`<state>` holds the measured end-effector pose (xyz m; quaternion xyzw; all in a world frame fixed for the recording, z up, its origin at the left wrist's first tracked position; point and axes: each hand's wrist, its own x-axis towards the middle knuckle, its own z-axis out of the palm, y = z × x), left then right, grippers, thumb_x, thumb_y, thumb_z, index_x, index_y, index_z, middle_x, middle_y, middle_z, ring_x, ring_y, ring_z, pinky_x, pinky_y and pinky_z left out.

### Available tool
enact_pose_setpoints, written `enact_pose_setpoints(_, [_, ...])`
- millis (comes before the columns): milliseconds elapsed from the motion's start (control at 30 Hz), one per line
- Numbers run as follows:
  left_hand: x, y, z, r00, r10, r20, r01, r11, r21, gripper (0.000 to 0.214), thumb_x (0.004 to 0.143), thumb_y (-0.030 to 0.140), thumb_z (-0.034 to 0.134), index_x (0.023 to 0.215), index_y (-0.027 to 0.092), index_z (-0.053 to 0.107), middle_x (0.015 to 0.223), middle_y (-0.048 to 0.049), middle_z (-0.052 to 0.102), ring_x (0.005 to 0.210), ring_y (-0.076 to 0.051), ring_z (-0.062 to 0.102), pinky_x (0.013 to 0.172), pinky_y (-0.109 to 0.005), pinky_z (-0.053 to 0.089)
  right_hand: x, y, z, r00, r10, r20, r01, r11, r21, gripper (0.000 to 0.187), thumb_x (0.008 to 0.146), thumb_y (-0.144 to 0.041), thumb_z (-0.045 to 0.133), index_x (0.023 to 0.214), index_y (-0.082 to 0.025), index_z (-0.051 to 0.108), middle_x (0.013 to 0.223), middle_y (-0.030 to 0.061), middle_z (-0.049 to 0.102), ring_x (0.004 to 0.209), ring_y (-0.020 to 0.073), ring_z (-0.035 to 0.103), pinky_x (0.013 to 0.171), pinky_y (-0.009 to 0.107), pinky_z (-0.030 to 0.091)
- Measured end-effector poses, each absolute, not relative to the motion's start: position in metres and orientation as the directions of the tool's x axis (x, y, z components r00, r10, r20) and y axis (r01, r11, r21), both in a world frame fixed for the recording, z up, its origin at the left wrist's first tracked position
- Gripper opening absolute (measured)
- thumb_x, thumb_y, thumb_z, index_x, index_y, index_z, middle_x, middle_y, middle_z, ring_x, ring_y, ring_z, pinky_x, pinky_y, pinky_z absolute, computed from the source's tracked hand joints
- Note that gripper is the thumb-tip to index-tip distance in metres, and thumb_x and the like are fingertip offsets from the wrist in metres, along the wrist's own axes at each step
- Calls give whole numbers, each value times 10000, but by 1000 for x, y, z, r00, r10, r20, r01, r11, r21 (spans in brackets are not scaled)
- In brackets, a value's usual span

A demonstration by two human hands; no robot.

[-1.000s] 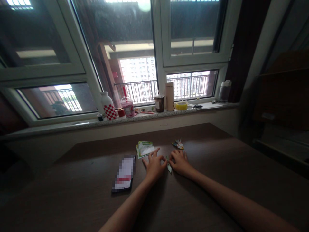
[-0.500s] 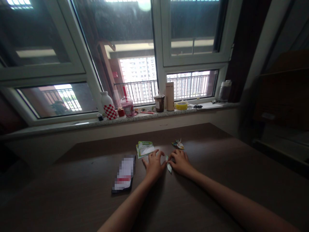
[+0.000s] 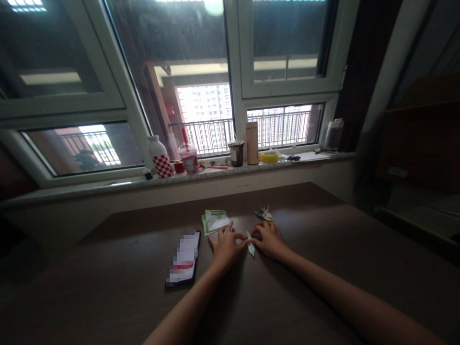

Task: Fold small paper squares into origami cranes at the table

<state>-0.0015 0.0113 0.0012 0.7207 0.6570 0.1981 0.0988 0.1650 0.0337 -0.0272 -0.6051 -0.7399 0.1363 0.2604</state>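
Left hand (image 3: 227,247) apparently slightly farther left

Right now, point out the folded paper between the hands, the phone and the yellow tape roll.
Folded paper (image 3: 251,248), head view: its near, pointed half.
Phone (image 3: 184,258), head view: middle of its screen.
Yellow tape roll (image 3: 269,158), head view: its front side.

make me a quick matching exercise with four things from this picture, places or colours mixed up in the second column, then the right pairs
Things
1. phone
2. tape
3. folded paper
4. tan bottle

Place or colour
A. between the left hand and the right hand
B. standing upright on the windowsill
C. lying on the table, left of the left hand
D. yellow

Right pairs: 1-C, 2-D, 3-A, 4-B
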Motion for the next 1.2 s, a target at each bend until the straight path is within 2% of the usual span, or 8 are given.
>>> enact_pose_setpoints(267, [-2,9,-4,82,976,201,898,-160,410,164,839,466,638,928,382,747,1491,19,457,1400,-353,298,1043,-794,55,165,30,-32,-124,942,311,821,273,-502,154,821,-343,688,946,-254,699,1145,67,609,1141,267,491,1020,425,322])
enact_pose_setpoints(467, [-5,11,-7,77,969,233,874,-179,452,104,824,394,674,867,334,747,1418,-22,511,1359,-321,359,1061,-760,115,167,30,-31,-130,937,324,788,296,-540,103,829,-310,685,906,-285,747,1102,61,626,1111,259,499,1000,404,326])
enact_pose_setpoints(600, [-6,11,-8,58,961,269,860,-185,476,190,817,361,681,1002,346,724,1402,-46,514,1342,-297,385,1095,-706,156,168,30,-30,-143,936,320,769,309,-560,110,838,-294,675,889,-321,769,1086,46,635,1103,253,497,997,407,317])
enact_pose_setpoints(667, [-6,12,-9,74,966,248,859,-188,476,219,842,345,651,1046,386,719,1424,-34,502,1361,-308,362,1093,-722,129,169,29,-31,-153,935,321,765,317,-560,114,835,-302,680,894,-332,773,1084,42,638,1101,252,496,995,406,316])
enact_pose_setpoints(767, [-6,13,-10,101,969,226,869,-196,455,181,856,333,634,981,400,746,1446,-7,498,1377,-327,336,1088,-742,86,169,29,-31,-164,933,320,762,326,-560,116,834,-308,684,897,-341,776,1085,38,641,1102,248,497,995,403,318])
enact_pose_setpoints(900, [-6,13,-10,115,958,262,870,-224,439,101,825,306,678,880,335,757,1419,-2,534,1366,-316,353,1096,-739,53,169,29,-32,-158,931,329,760,327,-561,117,836,-314,679,900,-321,776,1083,42,649,1100,250,508,996,406,324])
enact_pose_setpoints(1200, [-8,11,-7,103,955,278,820,-239,519,23,809,257,691,799,263,711,1349,-21,579,1339,-274,400,1119,-695,82,170,29,-30,-187,920,344,728,365,-580,134,833,-319,673,887,-262,782,1086,65,670,1098,260,528,982,401,364])
